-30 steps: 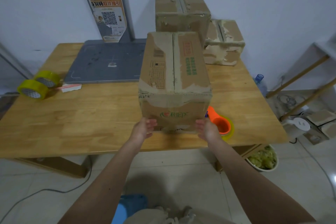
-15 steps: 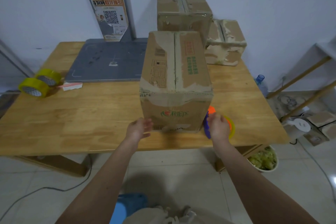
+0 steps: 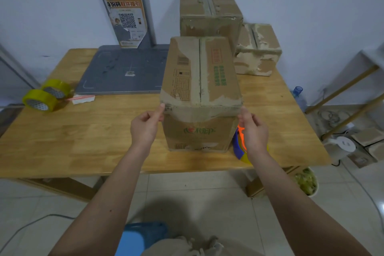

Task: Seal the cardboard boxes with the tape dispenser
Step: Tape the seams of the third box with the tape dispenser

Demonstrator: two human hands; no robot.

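Note:
A tall cardboard box point(image 3: 199, 72) stands near the front edge of the wooden table point(image 3: 83, 131), its top flaps closed with an untaped seam down the middle. My left hand point(image 3: 145, 127) pinches the box's upper front left corner with thumb and curled fingers. My right hand point(image 3: 253, 129) grips the upper front right corner, its fingers hidden behind the box's side. The orange, blue and yellow tape dispenser point(image 3: 238, 145) lies on the table just right of the box, partly hidden behind my right wrist.
Two more cardboard boxes point(image 3: 209, 12) point(image 3: 259, 50) stand at the back against the wall. Two yellow tape rolls point(image 3: 41, 101) lie at the table's left edge, next to a grey flat platform point(image 3: 122, 70). A blue stool point(image 3: 141, 237) and a bowl point(image 3: 306, 181) are on the floor.
Both hands rose from the box's bottom front corners to its top front corners. The right hand passed over the tape dispenser on the way. The box stayed in place.

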